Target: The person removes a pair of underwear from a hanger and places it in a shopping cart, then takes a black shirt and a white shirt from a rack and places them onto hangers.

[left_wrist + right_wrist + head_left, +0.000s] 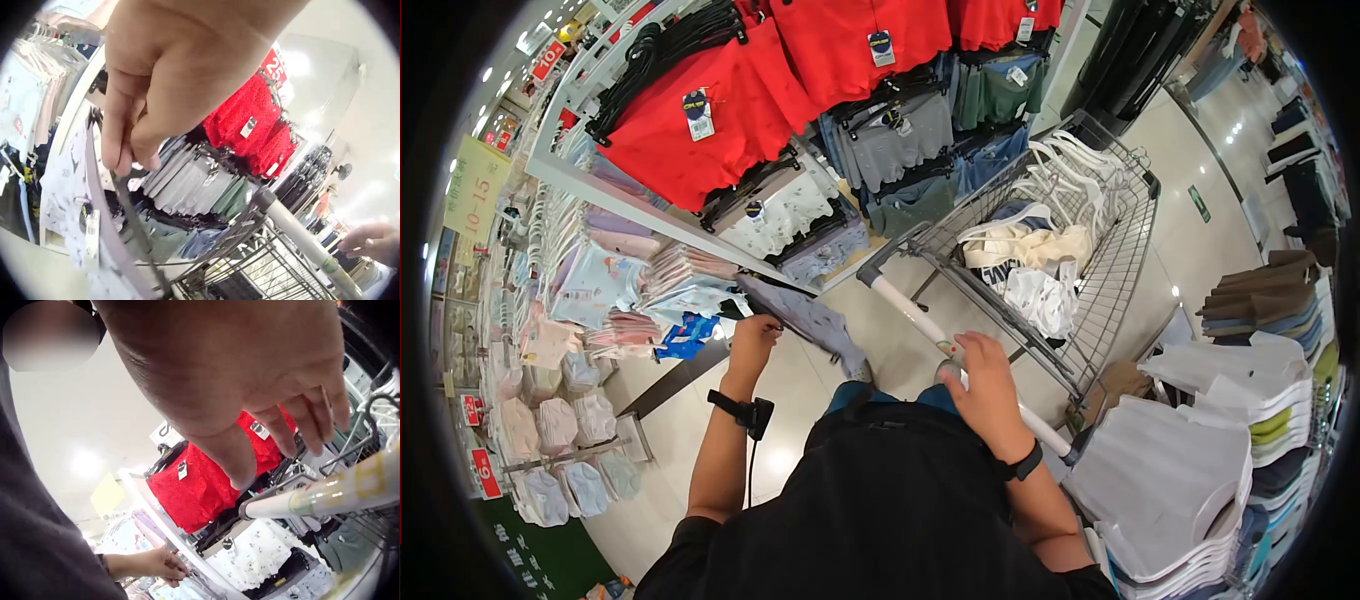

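Beside the grey wire cart (1128, 262), your left hand (752, 347) pinched a dark slim hanger (137, 231), presumably so the lavender patterned cloth garment (802, 318) hung freely; your spread right hand (988, 392) held nothing near the white tubular handle (907, 308).

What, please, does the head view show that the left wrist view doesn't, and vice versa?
Only the head view shows the yellow rectangular sign and the green rectangular floor marker. Only the left wrist view shows the red sign reading 25 and the black fan. Both share the left hand, right hand, lavender patterned garment and white cylindrical cart handle.
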Demonstrator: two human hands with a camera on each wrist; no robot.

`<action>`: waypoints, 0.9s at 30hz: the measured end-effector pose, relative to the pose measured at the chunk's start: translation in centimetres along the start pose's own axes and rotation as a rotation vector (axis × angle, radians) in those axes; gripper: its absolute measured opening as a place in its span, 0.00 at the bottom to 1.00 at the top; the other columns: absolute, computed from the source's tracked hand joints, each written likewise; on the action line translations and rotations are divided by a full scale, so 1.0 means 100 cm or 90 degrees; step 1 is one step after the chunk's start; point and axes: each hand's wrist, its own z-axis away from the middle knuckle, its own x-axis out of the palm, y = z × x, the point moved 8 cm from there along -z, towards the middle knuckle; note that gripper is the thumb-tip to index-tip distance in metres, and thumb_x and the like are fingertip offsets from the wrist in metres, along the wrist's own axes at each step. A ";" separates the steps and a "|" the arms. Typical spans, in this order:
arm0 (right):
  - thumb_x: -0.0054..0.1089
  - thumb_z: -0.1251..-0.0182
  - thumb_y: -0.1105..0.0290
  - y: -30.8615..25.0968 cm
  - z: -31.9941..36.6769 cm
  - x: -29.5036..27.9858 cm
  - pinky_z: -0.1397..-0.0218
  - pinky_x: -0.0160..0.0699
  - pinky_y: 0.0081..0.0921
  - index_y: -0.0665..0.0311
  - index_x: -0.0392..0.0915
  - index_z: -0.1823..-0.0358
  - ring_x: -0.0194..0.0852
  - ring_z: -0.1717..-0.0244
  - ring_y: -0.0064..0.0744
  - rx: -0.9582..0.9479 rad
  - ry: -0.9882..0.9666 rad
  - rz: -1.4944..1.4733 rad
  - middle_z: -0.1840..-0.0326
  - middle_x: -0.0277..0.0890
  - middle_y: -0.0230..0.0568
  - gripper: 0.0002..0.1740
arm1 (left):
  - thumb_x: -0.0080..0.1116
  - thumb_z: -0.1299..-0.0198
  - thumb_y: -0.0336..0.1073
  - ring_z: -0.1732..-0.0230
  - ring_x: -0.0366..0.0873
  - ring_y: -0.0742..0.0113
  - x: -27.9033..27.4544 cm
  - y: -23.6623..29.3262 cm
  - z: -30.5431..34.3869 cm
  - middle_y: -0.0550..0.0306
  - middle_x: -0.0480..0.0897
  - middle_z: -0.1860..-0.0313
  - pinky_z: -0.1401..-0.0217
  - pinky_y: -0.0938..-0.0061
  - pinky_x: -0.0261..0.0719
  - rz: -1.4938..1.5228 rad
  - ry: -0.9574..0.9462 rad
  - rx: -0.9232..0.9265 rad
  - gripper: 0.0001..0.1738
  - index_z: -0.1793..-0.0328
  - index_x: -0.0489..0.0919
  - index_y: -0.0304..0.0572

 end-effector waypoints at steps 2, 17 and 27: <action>0.70 0.44 0.69 0.009 0.012 0.011 0.33 0.65 0.45 0.71 0.67 0.37 0.65 0.37 0.59 0.023 -0.038 0.026 0.38 0.68 0.59 0.34 | 0.68 0.48 0.30 0.64 0.83 0.51 0.006 -0.004 -0.007 0.47 0.83 0.68 0.61 0.64 0.80 -0.082 0.044 0.022 0.07 0.63 0.87 0.37; 0.68 0.43 0.67 0.033 -0.002 0.046 0.44 0.66 0.44 0.66 0.70 0.39 0.70 0.48 0.56 0.268 -0.023 0.153 0.49 0.74 0.51 0.31 | 0.62 0.45 0.33 0.60 0.78 0.41 0.128 -0.158 -0.191 0.41 0.81 0.66 0.54 0.54 0.75 -0.144 0.065 0.107 0.08 0.62 0.84 0.36; 0.60 0.55 0.78 0.042 -0.001 0.065 0.41 0.62 0.47 0.61 0.75 0.53 0.68 0.50 0.53 0.490 0.120 0.311 0.54 0.73 0.46 0.22 | 0.59 0.41 0.29 0.57 0.78 0.36 0.173 -0.196 -0.341 0.37 0.81 0.62 0.55 0.50 0.75 -0.190 0.013 0.155 0.06 0.60 0.84 0.37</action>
